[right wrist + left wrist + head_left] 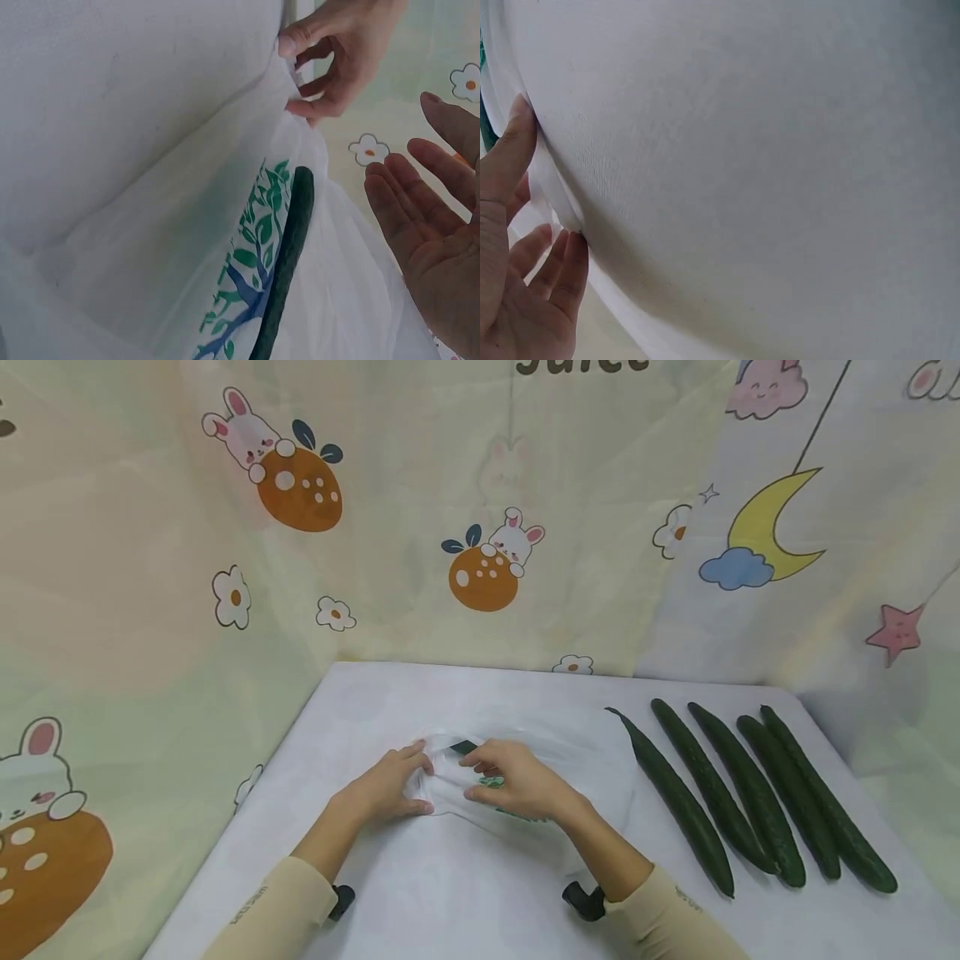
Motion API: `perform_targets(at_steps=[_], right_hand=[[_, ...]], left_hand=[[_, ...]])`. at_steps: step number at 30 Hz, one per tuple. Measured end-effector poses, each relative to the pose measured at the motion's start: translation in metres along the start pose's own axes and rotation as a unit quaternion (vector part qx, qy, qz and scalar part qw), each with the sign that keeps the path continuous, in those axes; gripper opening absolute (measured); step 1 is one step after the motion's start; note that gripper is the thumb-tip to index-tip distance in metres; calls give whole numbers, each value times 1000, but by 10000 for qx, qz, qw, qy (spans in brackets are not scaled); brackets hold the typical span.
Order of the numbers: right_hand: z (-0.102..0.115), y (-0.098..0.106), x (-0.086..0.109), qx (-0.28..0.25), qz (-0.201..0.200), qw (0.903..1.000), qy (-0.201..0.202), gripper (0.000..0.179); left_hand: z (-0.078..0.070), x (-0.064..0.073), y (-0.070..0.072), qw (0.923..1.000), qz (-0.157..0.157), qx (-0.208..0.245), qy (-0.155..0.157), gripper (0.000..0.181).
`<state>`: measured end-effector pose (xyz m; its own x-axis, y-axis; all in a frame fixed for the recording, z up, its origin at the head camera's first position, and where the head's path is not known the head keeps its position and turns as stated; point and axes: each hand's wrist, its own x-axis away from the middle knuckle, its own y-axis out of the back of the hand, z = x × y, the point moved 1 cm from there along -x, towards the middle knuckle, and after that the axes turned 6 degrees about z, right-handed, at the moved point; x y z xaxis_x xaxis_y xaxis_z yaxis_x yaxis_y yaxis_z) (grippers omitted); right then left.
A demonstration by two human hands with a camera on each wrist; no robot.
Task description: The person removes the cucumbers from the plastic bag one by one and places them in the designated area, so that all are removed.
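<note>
A white plastic bag with a green leaf and blue branch print lies on the table. My left hand grips the bag's edge at its left end, thumb and fingers spaced along the rim, as the left wrist view also shows. A dark green cucumber lies lengthwise at the bag, its tip near the bag's mouth; I cannot tell how much of it is inside. Above the bag hovers my right hand, fingers loosely bent and apart from the cucumber. The right wrist view shows the right palm holding nothing.
Several more cucumbers lie side by side, slanting, on the right of the white table. A printed cloth hangs behind and beside the table. Black camera straps sit at both wrists.
</note>
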<state>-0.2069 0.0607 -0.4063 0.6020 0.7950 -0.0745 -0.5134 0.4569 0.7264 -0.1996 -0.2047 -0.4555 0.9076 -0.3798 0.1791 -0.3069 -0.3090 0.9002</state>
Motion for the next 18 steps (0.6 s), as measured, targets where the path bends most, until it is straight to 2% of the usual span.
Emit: perform_targets(at_steps=[3, 11, 15, 18], right_hand=[[-2, -6, -4, -40, 130, 9999, -61, 41], [-7, -12, -7, 358, 385, 9976, -458, 49], [-14, -13, -8, 621, 257, 9954, -687, 50], [-22, -10, -8, 807, 65, 9926, -908, 51]], left_hand=[[1, -1, -2, 9999, 49, -60, 137, 49], [1, -11, -5, 9990, 140, -90, 423, 51], [4, -12, -5, 9987, 114, -77, 481, 49], [7, -13, -3, 9991, 34, -60, 414, 49]])
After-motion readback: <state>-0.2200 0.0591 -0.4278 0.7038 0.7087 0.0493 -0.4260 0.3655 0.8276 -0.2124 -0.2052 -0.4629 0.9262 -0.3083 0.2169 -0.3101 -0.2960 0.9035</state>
